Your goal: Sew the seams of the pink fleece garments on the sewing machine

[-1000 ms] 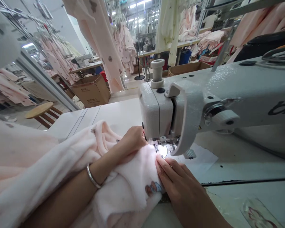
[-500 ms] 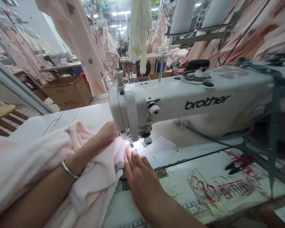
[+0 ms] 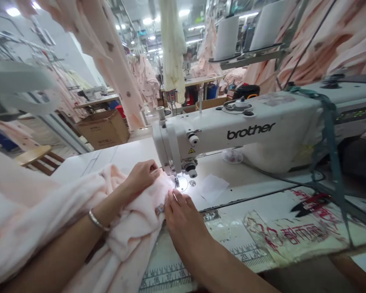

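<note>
Soft pale-pink fleece fabric (image 3: pixel 134 224) lies bunched over the machine bed, its edge at the lit presser foot (image 3: pixel 177 182) of a white sewing machine (image 3: pixel 207 138). Behind the foot's left side, my left hand (image 3: pixel 142 177) has its fingers curled and pinched on the fabric; a silver bangle (image 3: pixel 97 220) circles that wrist. In front of the foot, my right hand (image 3: pixel 184 217) holds the fabric's edge between closed fingers, the thumb mostly hidden. A small grey-brown printed patch (image 3: pixel 160 209) shows on the fabric beside the right fingertips.
A thin white sheet (image 3: pixel 212 188) lies right of the needle. Dark thread snips (image 3: pixel 309 204) rest on the bed's right, near a printed ruler (image 3: pixel 250 254). Thread cones (image 3: pixel 228 38) stand behind the machine. A cardboard box (image 3: pixel 103 129) and wooden stool (image 3: pixel 35 156) are at left.
The camera view has shifted, showing more of the left and the machine's right end. My left hand has drawn slightly back from the machine head, its fingers now visible. Both hands keep hold of the fabric.
</note>
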A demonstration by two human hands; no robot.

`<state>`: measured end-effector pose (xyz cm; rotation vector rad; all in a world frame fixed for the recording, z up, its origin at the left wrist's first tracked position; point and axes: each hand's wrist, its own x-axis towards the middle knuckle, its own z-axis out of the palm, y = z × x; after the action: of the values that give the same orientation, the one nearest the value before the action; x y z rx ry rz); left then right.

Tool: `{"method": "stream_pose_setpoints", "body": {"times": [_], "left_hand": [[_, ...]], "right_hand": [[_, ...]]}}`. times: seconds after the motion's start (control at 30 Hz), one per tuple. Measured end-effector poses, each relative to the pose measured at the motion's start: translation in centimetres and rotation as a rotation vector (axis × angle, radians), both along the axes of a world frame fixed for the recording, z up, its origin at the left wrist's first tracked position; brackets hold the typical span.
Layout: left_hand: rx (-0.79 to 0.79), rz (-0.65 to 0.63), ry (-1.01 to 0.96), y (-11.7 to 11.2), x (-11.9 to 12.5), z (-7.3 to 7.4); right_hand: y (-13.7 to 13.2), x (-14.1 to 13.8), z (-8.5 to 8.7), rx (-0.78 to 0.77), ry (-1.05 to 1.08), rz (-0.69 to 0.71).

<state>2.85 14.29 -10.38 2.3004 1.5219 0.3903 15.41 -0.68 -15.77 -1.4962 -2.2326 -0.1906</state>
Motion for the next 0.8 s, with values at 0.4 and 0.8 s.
{"method": "stream_pose_setpoints", "body": {"times": [0.4, 0.8], "left_hand": [[-0.453, 0.009, -0.491, -16.8, -4.6, 10.3], [-0.275, 0.023, -0.243, -14.8, -4.7, 8.3]], "right_hand": [[-4.8, -1.1, 7.5, 0.065, 0.79, 0.236], [-1.8, 7.1, 6.3, -0.508, 0.744, 0.283]]}}
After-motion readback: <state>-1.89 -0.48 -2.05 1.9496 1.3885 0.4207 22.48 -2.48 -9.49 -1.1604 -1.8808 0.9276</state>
